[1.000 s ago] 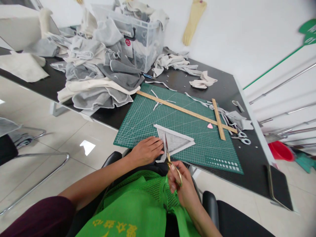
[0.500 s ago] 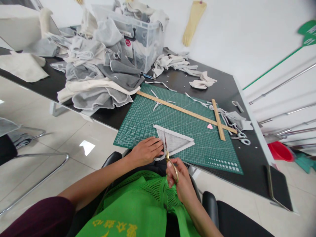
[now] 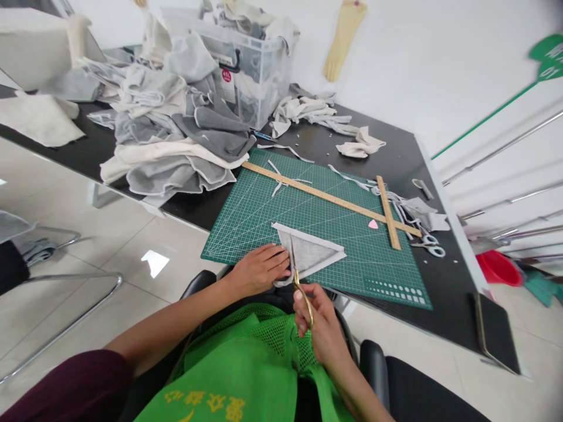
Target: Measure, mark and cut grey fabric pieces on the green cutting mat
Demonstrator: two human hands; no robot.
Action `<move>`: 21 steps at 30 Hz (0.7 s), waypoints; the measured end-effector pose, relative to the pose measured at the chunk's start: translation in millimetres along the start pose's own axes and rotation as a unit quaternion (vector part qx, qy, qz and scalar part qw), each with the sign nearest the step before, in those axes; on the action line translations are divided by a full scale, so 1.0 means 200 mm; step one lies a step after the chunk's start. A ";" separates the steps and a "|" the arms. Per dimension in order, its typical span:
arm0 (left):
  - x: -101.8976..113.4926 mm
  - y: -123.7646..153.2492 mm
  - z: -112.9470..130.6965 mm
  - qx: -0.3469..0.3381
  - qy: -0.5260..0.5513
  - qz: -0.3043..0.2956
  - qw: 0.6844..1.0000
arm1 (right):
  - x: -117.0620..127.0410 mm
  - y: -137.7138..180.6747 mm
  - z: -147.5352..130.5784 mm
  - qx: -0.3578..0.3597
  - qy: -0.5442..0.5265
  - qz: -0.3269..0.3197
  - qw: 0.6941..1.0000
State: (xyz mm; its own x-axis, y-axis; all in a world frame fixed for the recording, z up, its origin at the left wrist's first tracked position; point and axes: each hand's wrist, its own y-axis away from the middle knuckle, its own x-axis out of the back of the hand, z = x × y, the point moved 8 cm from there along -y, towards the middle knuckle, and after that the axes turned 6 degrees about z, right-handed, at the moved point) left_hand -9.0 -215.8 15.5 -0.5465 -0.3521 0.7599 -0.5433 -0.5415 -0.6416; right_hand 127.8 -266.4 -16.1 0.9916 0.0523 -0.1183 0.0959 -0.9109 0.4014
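Note:
A triangular grey cloth piece with pale edges [image 3: 319, 253] lies near the front edge of the green cutting mat [image 3: 264, 217]. At its left side, my left hand [image 3: 264, 266] has its fingers closed on the cloth, which partly hides that corner. My right hand [image 3: 317, 313] grips the gold-handled scissors [image 3: 297, 281] by the loops. Their blades point away from me, over the left part of the cloth and close to my left fingertips. How far apart the blades are, I cannot tell.
Beyond the mat's left side rises a heap of grey and cream cloths [image 3: 176, 140], beside a clear plastic bin [image 3: 264, 76]. Two wooden rulers [image 3: 334, 200] cross on the mat. White-handled scissors [image 3: 433, 249], cloth scraps [image 3: 420, 211] and a phone [image 3: 497, 334] are to the right.
My right hand and the scissors have shifted very slightly left and toward me. The left hand keeps its place on the cloth. The whole view has drifted a little.

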 end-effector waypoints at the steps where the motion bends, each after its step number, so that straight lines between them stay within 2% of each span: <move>1: 0.00 0.00 0.00 0.001 0.002 0.001 1.000 | 0.00 0.00 0.00 0.000 -0.001 -0.002 1.000; 21: 0.00 0.00 0.00 -0.003 0.036 0.001 0.999 | 0.00 0.02 -0.01 -0.002 0.014 -0.015 1.000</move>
State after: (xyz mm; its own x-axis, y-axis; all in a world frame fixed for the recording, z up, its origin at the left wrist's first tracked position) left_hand -8.1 -215.5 15.1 -0.5922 -0.2964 0.7493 -0.5461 -0.5360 -0.6437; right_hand 127.6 -268.3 -12.7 0.9904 0.0906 -0.1040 0.1252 -0.9069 0.4022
